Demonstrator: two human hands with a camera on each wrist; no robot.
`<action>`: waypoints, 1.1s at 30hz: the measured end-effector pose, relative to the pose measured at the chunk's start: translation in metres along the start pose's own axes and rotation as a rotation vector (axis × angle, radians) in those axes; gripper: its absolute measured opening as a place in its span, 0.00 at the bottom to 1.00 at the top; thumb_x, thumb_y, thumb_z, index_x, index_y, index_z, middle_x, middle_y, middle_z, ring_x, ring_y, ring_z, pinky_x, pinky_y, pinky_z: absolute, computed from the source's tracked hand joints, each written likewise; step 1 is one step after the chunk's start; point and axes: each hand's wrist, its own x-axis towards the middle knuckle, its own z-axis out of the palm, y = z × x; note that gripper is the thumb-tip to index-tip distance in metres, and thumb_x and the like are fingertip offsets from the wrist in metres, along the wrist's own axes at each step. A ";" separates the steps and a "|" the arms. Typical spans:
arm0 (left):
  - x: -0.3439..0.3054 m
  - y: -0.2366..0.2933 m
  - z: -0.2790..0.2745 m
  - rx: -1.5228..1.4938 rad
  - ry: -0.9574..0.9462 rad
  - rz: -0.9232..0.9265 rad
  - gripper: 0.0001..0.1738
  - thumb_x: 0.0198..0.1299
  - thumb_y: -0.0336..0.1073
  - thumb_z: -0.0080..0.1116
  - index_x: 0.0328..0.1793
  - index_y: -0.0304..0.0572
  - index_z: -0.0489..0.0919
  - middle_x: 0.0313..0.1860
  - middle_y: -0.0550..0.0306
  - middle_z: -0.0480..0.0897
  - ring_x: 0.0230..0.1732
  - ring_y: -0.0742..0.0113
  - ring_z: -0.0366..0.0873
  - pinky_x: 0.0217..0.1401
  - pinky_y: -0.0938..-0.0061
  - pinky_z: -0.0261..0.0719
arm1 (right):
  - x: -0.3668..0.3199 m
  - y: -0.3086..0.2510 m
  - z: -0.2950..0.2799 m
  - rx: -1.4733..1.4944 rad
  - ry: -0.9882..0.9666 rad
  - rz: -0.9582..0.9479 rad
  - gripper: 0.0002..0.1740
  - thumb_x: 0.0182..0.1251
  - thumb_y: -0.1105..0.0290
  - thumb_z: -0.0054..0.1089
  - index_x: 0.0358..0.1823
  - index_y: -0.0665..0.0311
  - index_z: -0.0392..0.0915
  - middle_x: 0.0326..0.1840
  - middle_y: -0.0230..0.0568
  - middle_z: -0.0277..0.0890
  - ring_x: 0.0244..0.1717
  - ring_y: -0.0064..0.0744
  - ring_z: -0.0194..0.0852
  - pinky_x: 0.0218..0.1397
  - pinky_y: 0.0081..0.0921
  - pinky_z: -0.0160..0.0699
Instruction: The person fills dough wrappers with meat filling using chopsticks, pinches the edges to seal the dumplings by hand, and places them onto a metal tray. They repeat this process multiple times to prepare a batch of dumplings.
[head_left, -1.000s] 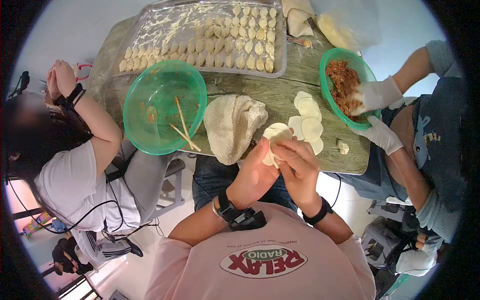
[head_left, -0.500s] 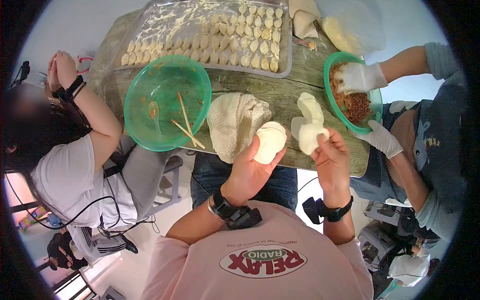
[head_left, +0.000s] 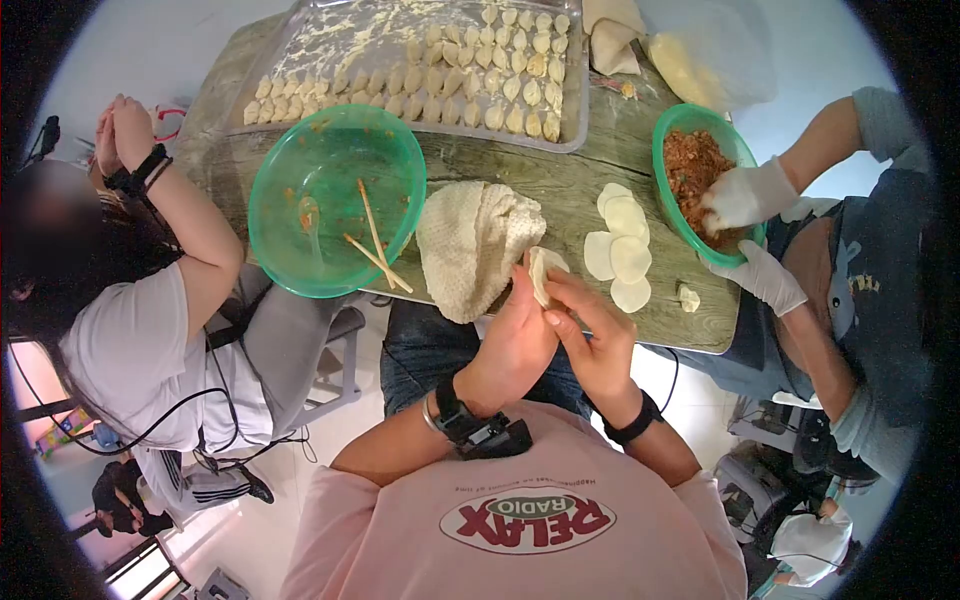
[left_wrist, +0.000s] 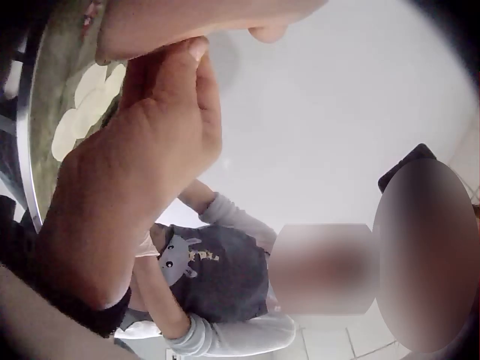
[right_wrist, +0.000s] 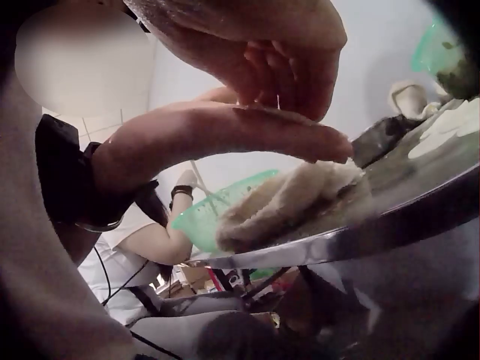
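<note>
In front of the chest, my left hand [head_left: 517, 340] grips a small stack of round, pale dumpling wrappers [head_left: 542, 270], tilted nearly on edge between thumb and fingers. My right hand [head_left: 597, 335] is right up against it, thumb and fingers pinching the stack's near edge. Seen from the right wrist, the left hand [right_wrist: 225, 139] lies below with its fingers long under the wrappers, and the right hand [right_wrist: 277, 52] bends over it. More dumpling wrappers [head_left: 630, 258] lie overlapped on the table just beyond the right hand. The left wrist view mostly hides the stack.
A crumpled cream cloth [head_left: 470, 245] lies left of the hands, beside a green bowl [head_left: 280, 235] with chopsticks [head_left: 372, 235]. Behind stands a metal tray [head_left: 350, 30] with rows of dumplings. At right, a person's gloved hand [head_left: 745, 195] works in a bowl of filling [head_left: 695, 160]. A dough scrap [head_left: 688, 298] lies nearby.
Half a second ago my right hand was apart, pinching a wrapper over those on the table; now it is back at the left hand's stack, which has tilted up. The gloved hand moved within the filling.
</note>
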 end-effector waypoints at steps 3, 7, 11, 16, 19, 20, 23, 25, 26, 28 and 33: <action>0.002 -0.004 0.004 -0.014 0.030 0.029 0.29 0.69 0.56 0.30 0.69 0.50 0.55 0.57 0.63 0.65 0.62 0.72 0.59 0.66 0.73 0.56 | 0.000 -0.003 0.001 0.033 0.037 0.020 0.19 0.52 0.71 0.66 0.47 0.68 0.76 0.51 0.50 0.76 0.49 0.42 0.77 0.47 0.28 0.77; 0.000 -0.008 0.000 0.137 0.063 0.090 0.32 0.67 0.60 0.28 0.69 0.48 0.57 0.63 0.62 0.65 0.65 0.69 0.59 0.69 0.73 0.54 | 0.007 -0.011 0.000 0.056 0.056 0.032 0.15 0.56 0.71 0.63 0.44 0.69 0.77 0.48 0.51 0.77 0.46 0.42 0.78 0.47 0.28 0.76; -0.002 -0.010 0.005 0.213 0.096 0.099 0.31 0.69 0.56 0.27 0.73 0.51 0.51 0.66 0.62 0.61 0.68 0.70 0.54 0.72 0.72 0.48 | 0.006 -0.008 0.002 0.007 0.076 0.013 0.14 0.57 0.71 0.62 0.43 0.70 0.77 0.46 0.50 0.77 0.47 0.42 0.78 0.48 0.29 0.76; -0.004 -0.012 0.005 0.279 0.067 0.128 0.33 0.70 0.55 0.25 0.76 0.50 0.42 0.70 0.61 0.55 0.71 0.70 0.49 0.74 0.73 0.42 | 0.005 -0.010 0.002 0.038 0.087 0.040 0.12 0.58 0.73 0.60 0.42 0.71 0.77 0.45 0.51 0.78 0.47 0.44 0.78 0.48 0.30 0.75; -0.003 -0.009 0.002 0.332 0.003 0.111 0.37 0.69 0.56 0.24 0.74 0.47 0.31 0.72 0.59 0.48 0.73 0.68 0.44 0.74 0.71 0.39 | 0.004 -0.010 0.001 0.011 0.089 0.008 0.10 0.60 0.74 0.58 0.42 0.71 0.77 0.45 0.51 0.77 0.46 0.44 0.78 0.48 0.30 0.75; -0.003 -0.008 0.001 0.381 -0.057 0.101 0.41 0.69 0.57 0.24 0.73 0.43 0.22 0.73 0.57 0.43 0.73 0.66 0.40 0.74 0.70 0.38 | 0.003 -0.009 0.002 0.012 0.091 0.009 0.10 0.60 0.74 0.58 0.42 0.71 0.77 0.45 0.51 0.77 0.46 0.44 0.78 0.48 0.30 0.75; 0.000 -0.015 0.006 0.315 0.035 0.176 0.34 0.70 0.56 0.26 0.75 0.46 0.44 0.69 0.60 0.56 0.71 0.69 0.50 0.73 0.72 0.44 | 0.000 -0.002 0.004 0.051 0.154 0.060 0.09 0.62 0.74 0.57 0.42 0.70 0.77 0.44 0.48 0.78 0.43 0.38 0.78 0.46 0.28 0.75; 0.000 -0.009 0.011 0.282 0.022 0.160 0.32 0.70 0.52 0.30 0.74 0.44 0.47 0.68 0.59 0.59 0.69 0.69 0.53 0.71 0.72 0.48 | -0.001 0.001 0.003 0.259 0.179 0.219 0.08 0.63 0.74 0.55 0.42 0.71 0.76 0.43 0.44 0.78 0.39 0.31 0.76 0.43 0.24 0.74; 0.001 -0.006 0.012 0.249 0.010 0.145 0.30 0.70 0.49 0.34 0.73 0.43 0.49 0.66 0.59 0.62 0.67 0.69 0.57 0.70 0.72 0.51 | -0.002 0.001 0.003 0.260 0.180 0.219 0.08 0.63 0.74 0.55 0.42 0.71 0.76 0.43 0.44 0.78 0.39 0.31 0.76 0.43 0.24 0.74; 0.003 -0.002 0.008 0.313 -0.014 0.120 0.28 0.70 0.45 0.37 0.72 0.42 0.52 0.63 0.59 0.65 0.65 0.70 0.60 0.68 0.73 0.55 | -0.002 0.002 0.002 0.321 0.177 0.226 0.08 0.64 0.74 0.54 0.41 0.70 0.76 0.41 0.41 0.78 0.38 0.25 0.74 0.43 0.21 0.73; 0.002 -0.004 0.006 0.393 0.072 0.074 0.26 0.67 0.38 0.46 0.69 0.39 0.58 0.58 0.60 0.71 0.60 0.73 0.67 0.63 0.75 0.63 | -0.002 -0.003 -0.004 0.328 0.176 0.216 0.08 0.64 0.74 0.55 0.41 0.70 0.76 0.41 0.39 0.77 0.40 0.25 0.73 0.45 0.20 0.71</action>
